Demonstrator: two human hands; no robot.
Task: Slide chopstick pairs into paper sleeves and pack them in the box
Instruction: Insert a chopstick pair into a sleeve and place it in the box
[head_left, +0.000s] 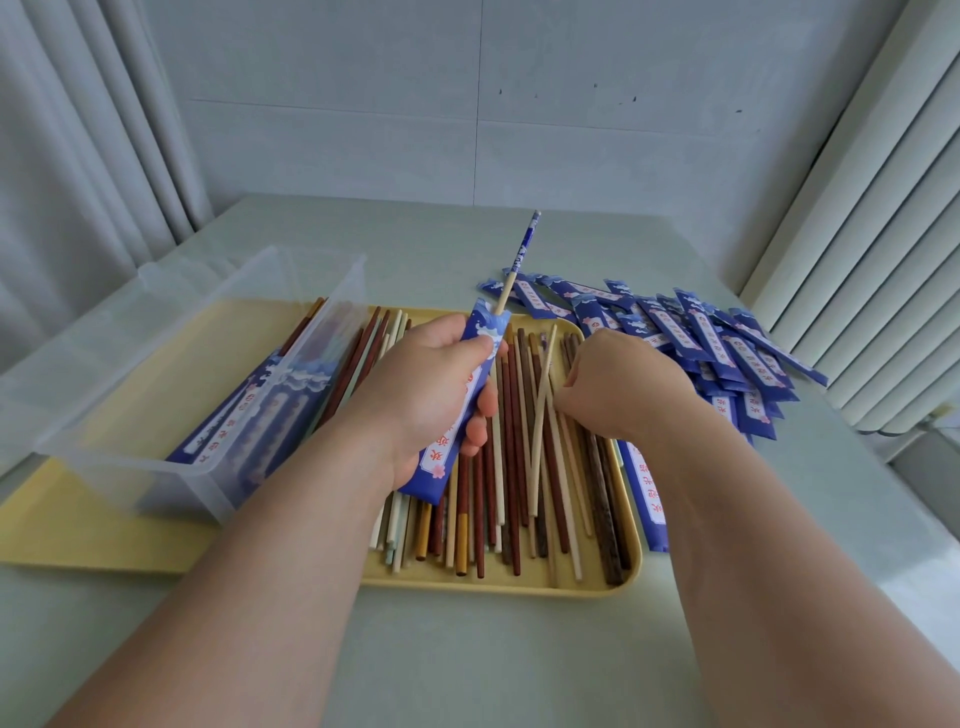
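While your left hand (431, 395) is gripping the away-pointing paper sleeve (440, 466), your right hand (623, 384) is pinching a cream chopstick (540, 415) alongside.

Near edge: bare table (467, 649) is left before the yellow tray (519, 584), crossed only by the two forearms.
Left: taken up by the clear box (130, 467), open at the top, its walls raised above the tray.
Middle: covered by loose chopsticks (514, 493); the narrow gap between left hand (431, 384) and right hand (618, 384) is crossed by a tilted pale chopstick (543, 405), pinched by the right.
Far side: open table, overhung by the patterned chopstick (516, 270) jutting from the paper sleeve (436, 462) gripped by the left.
Right: blocked low by the sleeve pile (727, 343), just beside the tray.
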